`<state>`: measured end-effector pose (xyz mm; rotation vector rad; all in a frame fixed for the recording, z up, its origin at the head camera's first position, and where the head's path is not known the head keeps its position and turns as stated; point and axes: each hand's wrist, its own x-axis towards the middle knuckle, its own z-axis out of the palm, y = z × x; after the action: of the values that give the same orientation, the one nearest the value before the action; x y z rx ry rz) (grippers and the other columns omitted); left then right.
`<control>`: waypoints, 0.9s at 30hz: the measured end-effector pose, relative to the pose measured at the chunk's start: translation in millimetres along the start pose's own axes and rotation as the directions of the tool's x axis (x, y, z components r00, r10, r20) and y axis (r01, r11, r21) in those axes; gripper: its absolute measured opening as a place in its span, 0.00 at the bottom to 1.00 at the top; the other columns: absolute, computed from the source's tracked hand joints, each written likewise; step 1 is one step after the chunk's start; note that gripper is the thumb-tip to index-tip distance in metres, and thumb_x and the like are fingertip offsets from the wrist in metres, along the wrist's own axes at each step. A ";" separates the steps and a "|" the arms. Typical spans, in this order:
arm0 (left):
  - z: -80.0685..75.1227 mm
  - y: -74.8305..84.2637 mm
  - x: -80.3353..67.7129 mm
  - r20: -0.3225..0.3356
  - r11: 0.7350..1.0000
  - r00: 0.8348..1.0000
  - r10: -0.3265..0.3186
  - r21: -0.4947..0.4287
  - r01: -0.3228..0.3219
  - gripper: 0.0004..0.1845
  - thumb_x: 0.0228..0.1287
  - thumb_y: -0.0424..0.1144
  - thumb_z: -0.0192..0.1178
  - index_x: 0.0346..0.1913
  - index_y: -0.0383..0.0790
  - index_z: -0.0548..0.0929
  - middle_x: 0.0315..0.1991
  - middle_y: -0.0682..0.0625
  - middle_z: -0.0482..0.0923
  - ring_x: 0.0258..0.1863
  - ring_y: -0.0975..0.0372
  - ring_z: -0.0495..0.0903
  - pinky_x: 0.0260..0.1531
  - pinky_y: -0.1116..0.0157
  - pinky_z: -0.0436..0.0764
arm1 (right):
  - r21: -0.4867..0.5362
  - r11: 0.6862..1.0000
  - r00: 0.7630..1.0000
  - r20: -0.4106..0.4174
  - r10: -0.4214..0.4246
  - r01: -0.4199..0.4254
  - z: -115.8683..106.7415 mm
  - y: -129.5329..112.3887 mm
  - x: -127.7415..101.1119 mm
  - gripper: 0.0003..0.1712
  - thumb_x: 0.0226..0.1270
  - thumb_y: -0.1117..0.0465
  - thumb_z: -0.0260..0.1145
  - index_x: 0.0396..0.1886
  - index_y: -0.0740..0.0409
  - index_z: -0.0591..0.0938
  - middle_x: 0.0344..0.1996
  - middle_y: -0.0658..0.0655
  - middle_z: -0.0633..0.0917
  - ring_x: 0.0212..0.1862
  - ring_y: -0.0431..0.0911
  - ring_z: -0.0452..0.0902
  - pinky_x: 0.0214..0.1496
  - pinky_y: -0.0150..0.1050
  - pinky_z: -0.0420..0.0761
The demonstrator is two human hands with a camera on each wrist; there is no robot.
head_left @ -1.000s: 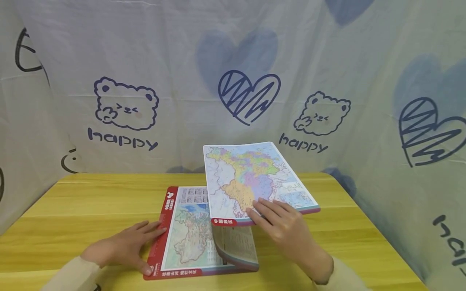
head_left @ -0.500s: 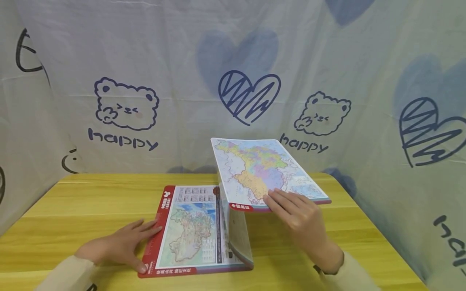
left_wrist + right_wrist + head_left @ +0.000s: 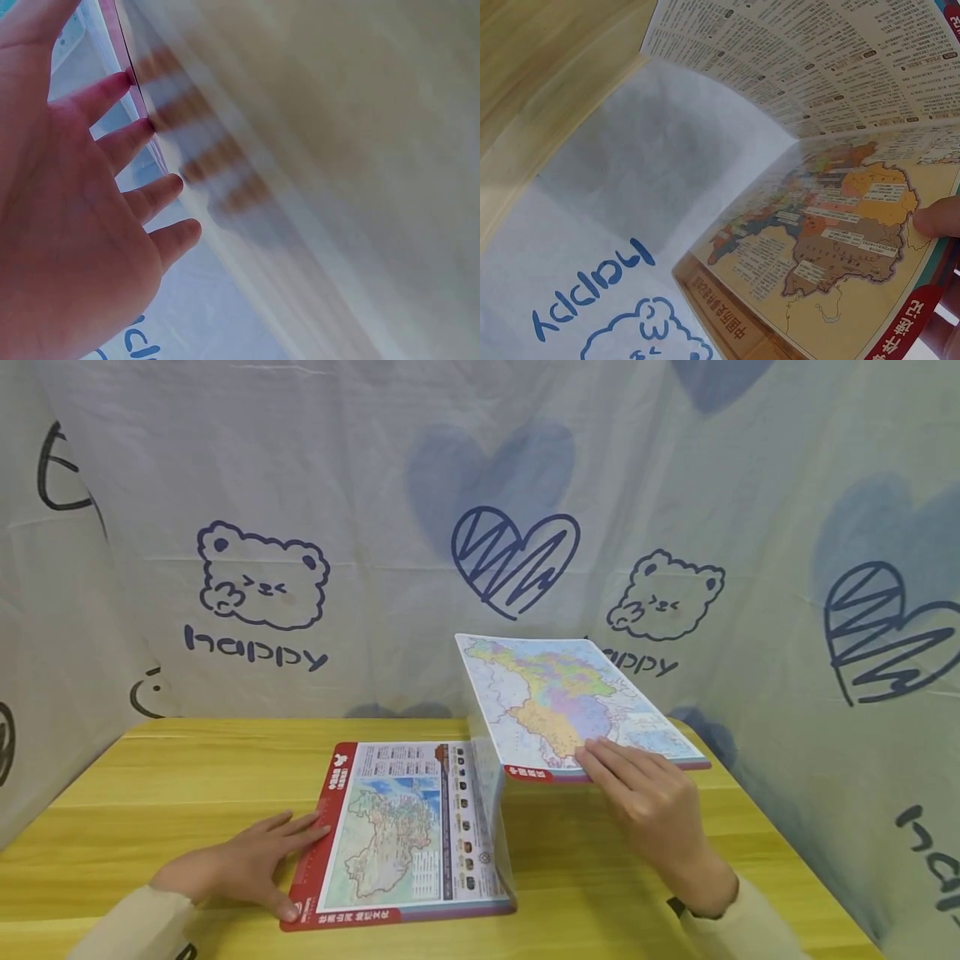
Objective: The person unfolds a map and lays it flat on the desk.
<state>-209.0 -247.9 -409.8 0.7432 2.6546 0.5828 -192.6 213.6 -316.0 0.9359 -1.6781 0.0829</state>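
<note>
Our right hand [image 3: 654, 802] has its fingers [image 3: 611, 758] laid nearly straight on top of the lifted map sheet [image 3: 570, 702], while the thumb is hidden under the near edge, so we pinch that edge between them. In the right wrist view one fingertip [image 3: 937, 217] shows at the 3 o'clock edge, pressed on the printed map face [image 3: 840, 232]. The lifted sheet is held off the worktop [image 3: 187, 777] in a slope, its far edge higher, and its long axis runs from about 10 o'clock to 4 o'clock in the head view; the red title tab [image 3: 522, 772] sits at its near left corner. Its left side bends down in a glossy fold to meet the flat map sheet [image 3: 405, 831].

Our left hand [image 3: 240, 872] lies flat on the worktop with fingers [image 3: 296, 831] spread and straight, tips touching the red left border [image 3: 318, 835] of the flat map sheet, the thumb near its front left corner. From the left wrist we see the fingertips [image 3: 139, 131] against the sheet's thin edge. That sheet lies flat at the worktop's middle, long axis running roughly 6 to 12 o'clock, red border to 9 o'clock.

Behind the worktop hangs a pale cloth backdrop [image 3: 480, 485] printed with bears, hearts and "happy".
</note>
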 end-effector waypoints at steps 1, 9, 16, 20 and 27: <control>-0.2 0.2 0.0 0.000 1.000 1.000 0.000 0.000 0.000 0.57 0.42 0.61 0.74 0.71 0.34 0.62 0.72 0.32 0.54 0.65 0.27 0.48 0.55 0.27 0.54 | -0.004 1.000 1.000 -0.003 -0.002 0.002 -1.0 0.7 0.1 0.19 0.77 0.64 0.51 0.39 0.65 0.88 0.36 0.61 0.88 0.35 0.55 0.85 0.31 0.50 0.83; -2.7 -0.9 -2.9 0.008 1.000 1.000 -0.018 0.004 0.018 0.57 0.42 0.60 0.74 0.71 0.34 0.62 0.72 0.32 0.53 0.65 0.27 0.48 0.55 0.27 0.53 | -0.039 0.999 1.000 -0.016 0.010 -0.011 -7.6 6.1 0.5 0.18 0.76 0.65 0.52 0.39 0.66 0.88 0.36 0.62 0.88 0.33 0.57 0.85 0.28 0.50 0.82; -3.9 -4.7 -5.3 0.015 0.999 0.999 -0.036 -0.007 0.036 0.57 0.42 0.61 0.74 0.72 0.35 0.62 0.72 0.33 0.54 0.65 0.26 0.47 0.54 0.27 0.54 | -0.056 0.998 1.000 -0.002 0.026 -0.026 -11.6 9.9 -2.5 0.18 0.77 0.64 0.52 0.39 0.66 0.88 0.36 0.63 0.88 0.33 0.58 0.85 0.27 0.52 0.82; -3.9 -6.8 -5.9 0.015 0.999 0.999 -0.038 -0.027 0.038 0.57 0.41 0.61 0.74 0.72 0.35 0.62 0.72 0.32 0.54 0.65 0.27 0.47 0.54 0.27 0.55 | -0.066 0.997 1.000 0.001 0.029 -0.029 -14.2 13.1 -4.2 0.19 0.77 0.64 0.51 0.39 0.66 0.88 0.36 0.63 0.87 0.33 0.58 0.85 0.27 0.51 0.82; -4.3 -10.9 -7.7 0.009 0.999 1.000 -0.018 -0.050 0.018 0.57 0.43 0.60 0.75 0.72 0.34 0.61 0.72 0.31 0.51 0.65 0.26 0.45 0.53 0.26 0.55 | -0.069 0.997 1.000 0.012 0.024 -0.023 -18.7 19.7 -7.2 0.19 0.77 0.62 0.51 0.41 0.67 0.87 0.37 0.63 0.87 0.33 0.59 0.85 0.25 0.51 0.82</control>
<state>-209.1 -261.8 -409.6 0.7050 2.6258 0.6372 -189.6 240.3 -307.7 0.8664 -1.6930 0.0345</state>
